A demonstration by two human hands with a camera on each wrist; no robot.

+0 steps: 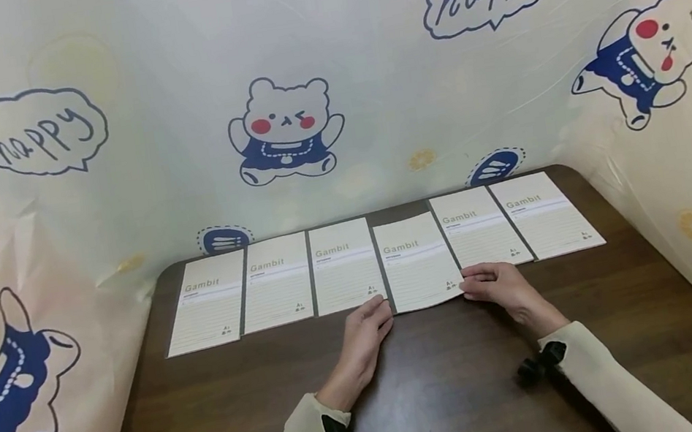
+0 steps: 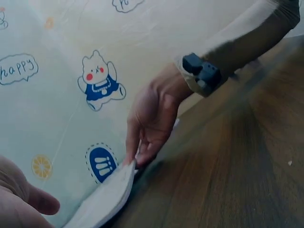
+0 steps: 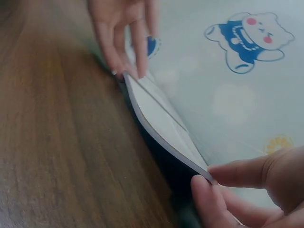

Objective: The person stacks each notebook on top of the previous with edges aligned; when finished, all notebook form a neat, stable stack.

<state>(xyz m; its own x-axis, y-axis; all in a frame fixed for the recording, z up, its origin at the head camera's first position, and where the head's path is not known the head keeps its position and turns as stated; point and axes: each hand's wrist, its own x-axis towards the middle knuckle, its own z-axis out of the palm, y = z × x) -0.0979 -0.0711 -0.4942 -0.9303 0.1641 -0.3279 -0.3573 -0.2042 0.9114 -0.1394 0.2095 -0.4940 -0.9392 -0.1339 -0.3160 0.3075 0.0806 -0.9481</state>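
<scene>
Six matching white notebooks printed "Gambit" lie in a row on the dark wooden table. One notebook (image 1: 422,261) sits slightly nearer than its neighbours, with its near right corner raised and its near edge bowed. My right hand (image 1: 505,289) pinches that raised corner between thumb and fingers, as the right wrist view shows closely. At the near left corner of the same notebook is my left hand (image 1: 363,339), its fingers around the corner. In the left wrist view my left thumb (image 2: 42,202) shows above the notebook (image 2: 107,199), but the other fingertips are out of frame.
Three notebooks stand to the left, the nearest of them a notebook (image 1: 345,268) beside my left fingers. To the right are a notebook (image 1: 480,226) and another notebook (image 1: 546,215). A printed bear curtain (image 1: 369,95) hangs behind the table (image 1: 449,386).
</scene>
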